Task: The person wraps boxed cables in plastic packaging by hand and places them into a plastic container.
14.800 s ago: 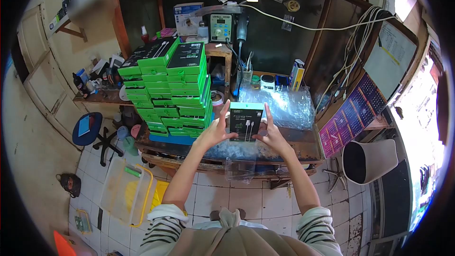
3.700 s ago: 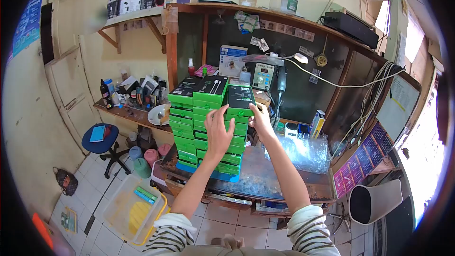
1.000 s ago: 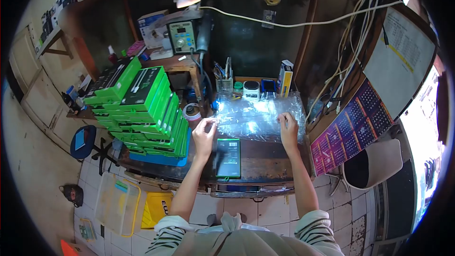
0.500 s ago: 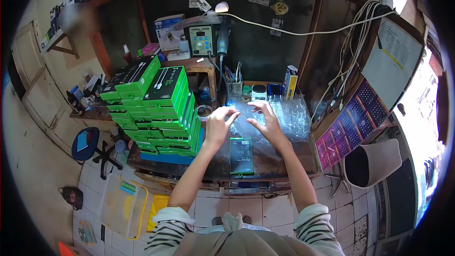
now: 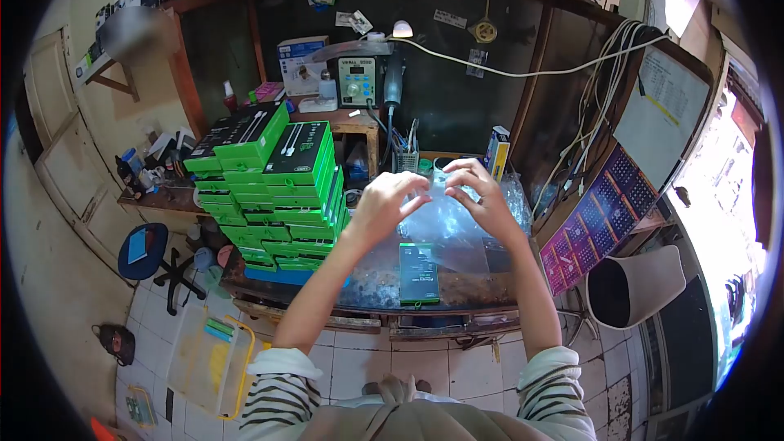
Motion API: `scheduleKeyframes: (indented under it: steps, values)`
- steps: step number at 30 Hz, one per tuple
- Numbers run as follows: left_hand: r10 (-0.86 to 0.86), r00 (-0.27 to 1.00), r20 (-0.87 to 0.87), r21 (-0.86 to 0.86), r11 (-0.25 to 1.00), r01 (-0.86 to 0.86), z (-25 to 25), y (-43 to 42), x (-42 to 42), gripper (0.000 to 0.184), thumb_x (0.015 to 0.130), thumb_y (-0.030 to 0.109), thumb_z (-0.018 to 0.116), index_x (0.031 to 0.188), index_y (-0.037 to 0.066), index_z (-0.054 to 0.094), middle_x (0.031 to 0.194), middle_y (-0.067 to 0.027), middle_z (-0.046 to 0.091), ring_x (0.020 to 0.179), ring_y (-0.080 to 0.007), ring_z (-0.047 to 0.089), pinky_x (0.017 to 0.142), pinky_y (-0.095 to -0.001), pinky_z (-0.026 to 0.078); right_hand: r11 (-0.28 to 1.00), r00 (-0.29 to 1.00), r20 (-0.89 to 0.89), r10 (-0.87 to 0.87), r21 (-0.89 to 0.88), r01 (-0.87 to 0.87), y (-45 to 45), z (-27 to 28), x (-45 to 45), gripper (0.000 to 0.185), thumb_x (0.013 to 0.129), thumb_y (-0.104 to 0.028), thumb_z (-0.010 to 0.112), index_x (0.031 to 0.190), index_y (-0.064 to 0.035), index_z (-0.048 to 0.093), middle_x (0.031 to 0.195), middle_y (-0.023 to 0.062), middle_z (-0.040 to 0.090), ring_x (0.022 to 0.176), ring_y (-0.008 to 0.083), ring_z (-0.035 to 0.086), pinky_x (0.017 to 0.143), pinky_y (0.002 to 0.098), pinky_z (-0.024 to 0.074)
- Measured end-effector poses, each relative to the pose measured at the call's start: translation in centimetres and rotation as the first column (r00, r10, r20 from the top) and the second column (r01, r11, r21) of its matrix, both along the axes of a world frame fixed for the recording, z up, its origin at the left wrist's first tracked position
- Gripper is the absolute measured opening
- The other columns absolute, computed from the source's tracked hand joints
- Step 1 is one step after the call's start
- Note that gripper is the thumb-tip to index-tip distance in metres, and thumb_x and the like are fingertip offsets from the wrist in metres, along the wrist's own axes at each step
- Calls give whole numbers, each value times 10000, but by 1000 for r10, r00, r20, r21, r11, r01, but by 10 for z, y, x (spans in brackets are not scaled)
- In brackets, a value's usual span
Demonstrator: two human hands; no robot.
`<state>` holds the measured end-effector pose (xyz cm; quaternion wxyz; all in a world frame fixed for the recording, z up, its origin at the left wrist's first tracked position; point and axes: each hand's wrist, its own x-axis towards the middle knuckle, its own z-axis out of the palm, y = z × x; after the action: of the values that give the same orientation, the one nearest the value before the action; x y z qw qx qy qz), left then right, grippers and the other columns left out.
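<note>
A clear plastic bag [image 5: 451, 233] hangs between my hands above the workbench, its near part see-through and hard to outline. My left hand [image 5: 387, 206] is curled, thumb and fingertips close together at the bag's upper left edge. On the other side, my right hand [image 5: 487, 204] pinches the upper right edge between thumb and fingers. Below them a flat dark box with green edges [image 5: 419, 273] lies near the bench's front edge, touched by neither hand. Left of my left hand rises a tall stack of green and black boxes [image 5: 273, 196] with cables pictured on top.
More clear plastic [image 5: 514, 200] lies behind my right hand. At the back are a wire pen holder [image 5: 406, 161], a yellow and blue box [image 5: 497, 153] and a soldering station [image 5: 357, 82]. White cables [image 5: 608, 90] hang at right. A white chair [image 5: 653, 286] stands beyond the bench.
My hands have come closer together and are slightly higher in relation to the bench, with the clear plastic now raised between them. The flat box has stayed on the bench.
</note>
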<state>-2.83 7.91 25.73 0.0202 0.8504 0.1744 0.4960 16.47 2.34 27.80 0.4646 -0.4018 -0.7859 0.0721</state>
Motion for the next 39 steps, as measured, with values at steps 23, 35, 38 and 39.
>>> scheduleKeyframes:
  steps: [23, 35, 38, 39]
  values:
    - [3, 984, 176, -519, 850, 90, -87, 12, -48, 115, 843, 124, 550, 807, 15, 550, 740, -18, 511, 618, -72, 452, 556, -215, 358, 690, 856, -74, -512, -628, 359, 27, -228, -7, 596, 760, -343, 650, 1238, -74, 420, 1135, 186, 467, 986, 299, 507, 840, 372, 417]
    - [-38, 950, 310, -620, 749, 232, -117, 29, -55, 133, 901, 117, 461, 810, 20, 462, 781, -16, 419, 697, -64, 473, 641, -205, 438, 372, 718, 512, -471, -623, 688, -14, -236, -70, 1076, 611, -542, 691, 1377, -73, 98, 1167, 249, 360, 1098, 383, 355, 847, 535, 350]
    - [-10, 949, 314, -638, 739, 219, -122, 26, -53, 137, 902, 120, 459, 809, 20, 462, 790, -16, 421, 705, -63, 473, 653, -209, 444, 353, 720, 497, -484, -641, 681, -13, -231, -77, 1047, 617, -467, 707, 1382, -134, 75, 1184, 256, 346, 1109, 402, 337, 835, 568, 339]
    - [-7, 950, 312, -638, 739, 215, -126, 28, -53, 138, 902, 122, 460, 809, 20, 463, 792, -17, 425, 706, -66, 477, 654, -213, 446, 339, 727, 496, -474, -660, 671, -12, -228, -79, 1047, 613, -469, 709, 1381, -140, 79, 1193, 258, 337, 1118, 408, 327, 826, 585, 334]
